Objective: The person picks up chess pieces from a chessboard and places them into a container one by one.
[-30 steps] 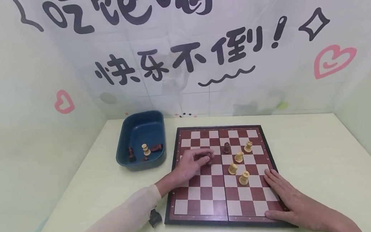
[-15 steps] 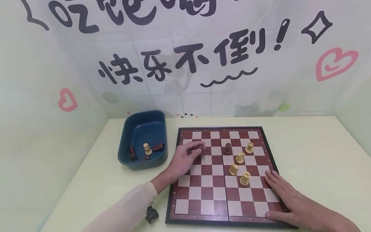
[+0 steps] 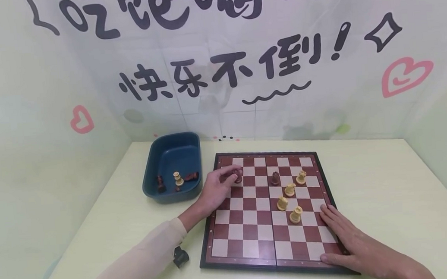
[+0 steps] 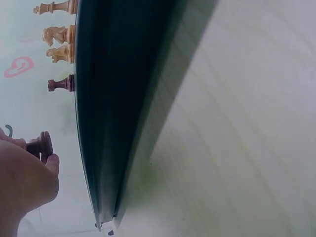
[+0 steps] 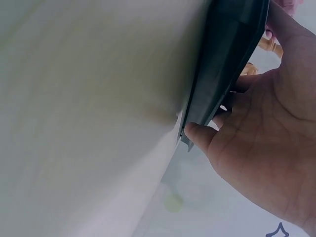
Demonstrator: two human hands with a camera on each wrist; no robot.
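piece [image 4: 45, 143]: dark, lifted above the far left of the board [image 3: 248, 217]; probably light, stiff and slick, so take its narrow stem.
left hand [image 3: 216, 188]: your thumb and fingers pinch it.
right hand [image 3: 345, 234]: your fingers lie straight over the board's right edge, clutching nothing.

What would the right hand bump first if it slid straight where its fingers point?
Probably a pale horse-shaped piece: the right hand points roughly at it across the chessboard. Other pale pieces stand close to that line, so I can't be sure.
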